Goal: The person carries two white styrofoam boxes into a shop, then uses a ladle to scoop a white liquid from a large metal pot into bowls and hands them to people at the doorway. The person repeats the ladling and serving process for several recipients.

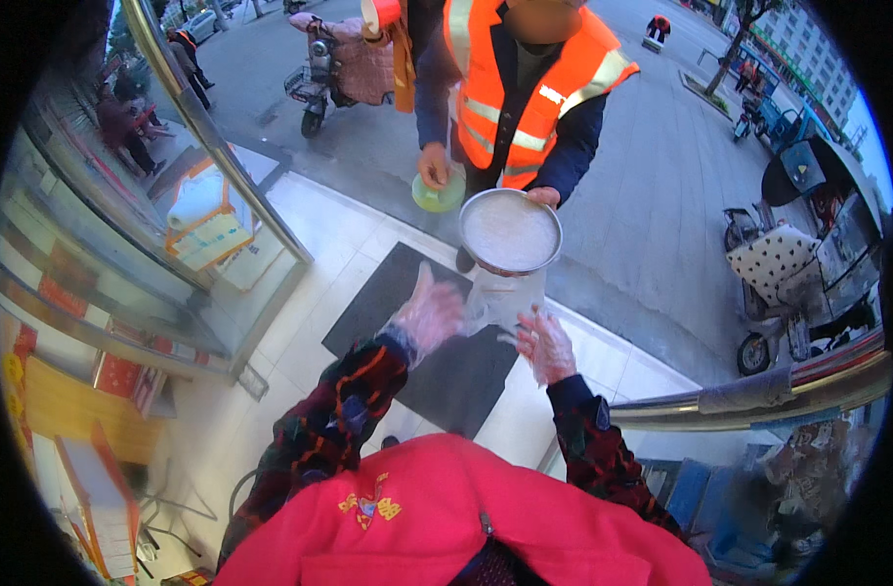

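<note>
My left hand, in a clear plastic glove, reaches forward with blurred fingers beside the left edge of a translucent plastic bag. Across from it, my gloved right hand has bent fingers near the bag's lower right corner. Whether either hand grips the bag is unclear. The bag hangs just below the near rim of a round metal bowl of whitish contents. A person in an orange reflective vest holds that bowl in one hand and a light green round container or lid in the other.
A dark mat lies on white tiles at the doorway. Glass door panels with metal rails flank the left, and another rail the right. Outside stand a covered scooter and a parked three-wheeler. A red-and-white cup shows beside the person.
</note>
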A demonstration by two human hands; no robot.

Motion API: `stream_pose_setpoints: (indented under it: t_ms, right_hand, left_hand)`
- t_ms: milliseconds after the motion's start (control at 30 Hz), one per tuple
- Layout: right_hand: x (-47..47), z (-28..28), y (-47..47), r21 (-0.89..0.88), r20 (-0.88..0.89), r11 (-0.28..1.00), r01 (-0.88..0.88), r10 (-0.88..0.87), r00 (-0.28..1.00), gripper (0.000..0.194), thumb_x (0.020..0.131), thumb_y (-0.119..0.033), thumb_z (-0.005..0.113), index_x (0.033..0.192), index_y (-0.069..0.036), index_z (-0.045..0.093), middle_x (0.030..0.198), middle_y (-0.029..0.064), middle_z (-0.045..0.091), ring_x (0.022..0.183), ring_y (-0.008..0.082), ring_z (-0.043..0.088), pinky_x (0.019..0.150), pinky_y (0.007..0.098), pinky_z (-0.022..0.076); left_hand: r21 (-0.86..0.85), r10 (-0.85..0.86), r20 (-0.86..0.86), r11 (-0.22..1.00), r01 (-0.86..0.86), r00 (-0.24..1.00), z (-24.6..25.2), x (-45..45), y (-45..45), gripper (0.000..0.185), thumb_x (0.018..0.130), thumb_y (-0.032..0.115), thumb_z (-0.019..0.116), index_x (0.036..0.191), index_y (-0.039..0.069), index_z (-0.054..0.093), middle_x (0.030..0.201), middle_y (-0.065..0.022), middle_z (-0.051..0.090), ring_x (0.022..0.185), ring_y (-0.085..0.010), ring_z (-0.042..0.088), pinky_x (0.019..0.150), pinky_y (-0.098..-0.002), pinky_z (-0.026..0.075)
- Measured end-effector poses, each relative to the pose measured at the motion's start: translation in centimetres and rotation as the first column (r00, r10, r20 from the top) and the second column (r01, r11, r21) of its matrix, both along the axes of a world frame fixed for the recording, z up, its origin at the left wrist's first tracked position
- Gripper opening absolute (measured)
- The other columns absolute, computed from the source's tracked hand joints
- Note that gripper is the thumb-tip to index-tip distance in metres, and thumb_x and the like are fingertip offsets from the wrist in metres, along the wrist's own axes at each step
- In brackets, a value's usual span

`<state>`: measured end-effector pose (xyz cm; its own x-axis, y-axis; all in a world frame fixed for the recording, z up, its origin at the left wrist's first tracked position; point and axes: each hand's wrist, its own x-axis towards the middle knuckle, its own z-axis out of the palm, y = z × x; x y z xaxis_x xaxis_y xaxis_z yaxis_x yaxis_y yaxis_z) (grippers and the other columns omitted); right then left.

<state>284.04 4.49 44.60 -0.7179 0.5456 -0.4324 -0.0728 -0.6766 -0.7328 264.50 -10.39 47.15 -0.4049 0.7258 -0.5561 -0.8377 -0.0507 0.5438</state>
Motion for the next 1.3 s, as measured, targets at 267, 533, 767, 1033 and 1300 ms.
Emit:
stream_pose_setpoints:
  t_ms: [267,533,767,1033,1300]
  right_hand:
    - [3.4,-6.4,-2.8,-0.045,0.244,0.993,-0.109,0.117,0.963,0.027,0.085,-0.034,0.059,0.101,-0.014,0.052,0.085,0.0018,0.052,0.07,0.0158,0.05,0.064,0.0308,0.0421]
    - [5.9,-18.1,-3.0,-0.012,0.636,0.971,-0.239,0.193,0.748,0.008,0.085,-0.015,0.049,0.083,-0.008,0.05,0.066,0.0044,0.05,0.052,0.0154,0.045,0.046,0.0308,0.0365]
    - [9.2,-22.6,-4.1,0.04,0.725,0.906,-0.421,0.264,0.636,0.008,0.08,-0.007,0.049,0.08,-0.003,0.056,0.067,0.0095,0.055,0.059,0.0213,0.055,0.049,0.0329,0.0437]
    - [11.7,-23.0,-6.2,0.211,0.963,-0.347,-0.914,-0.085,0.255,0.01,0.075,-0.007,0.051,0.069,-0.004,0.059,0.071,0.0141,0.062,0.064,0.0286,0.062,0.054,0.0375,0.0486]
    - [8.8,-17.7,-14.5,0.289,0.768,0.73,-0.619,0.209,0.605,0.013,0.078,-0.014,0.055,0.081,-0.002,0.058,0.081,0.0169,0.063,0.071,0.0298,0.063,0.062,0.0388,0.0509]
  left_hand:
    - [-0.223,0.232,0.224,0.958,-0.182,0.947,-11.9,1.8,-13.9,0.05,0.088,0.05,0.051,0.097,0.001,0.053,0.058,-0.0004,0.047,0.052,-0.0143,0.047,0.045,-0.0196,0.039]
    - [-0.422,0.169,0.095,0.899,-0.114,0.981,-21.6,7.7,-29.5,0.007,0.08,0.015,0.051,0.08,0.007,0.053,0.053,-0.0004,0.042,0.045,-0.0137,0.041,0.036,-0.0243,0.028]
    - [-0.331,0.082,0.029,0.941,-0.068,0.996,-30.8,8.9,-34.7,0.016,0.081,0.024,0.052,0.075,0.01,0.054,0.059,-0.0048,0.05,0.042,-0.0188,0.045,0.034,-0.0329,0.033]
    - [-0.587,-0.081,-0.422,0.783,-0.204,0.903,-29.3,12.3,-41.0,0.017,0.087,0.021,0.045,0.09,0.01,0.058,0.055,-0.0017,0.048,0.046,-0.0165,0.047,0.039,-0.0311,0.037]
    - [-0.729,0.442,-0.001,0.614,-0.304,0.897,-27.4,15.9,-49.2,0.047,0.089,0.057,0.038,0.068,0.016,0.045,0.042,0.0,0.035,0.033,-0.0191,0.036,0.03,-0.0353,0.028]
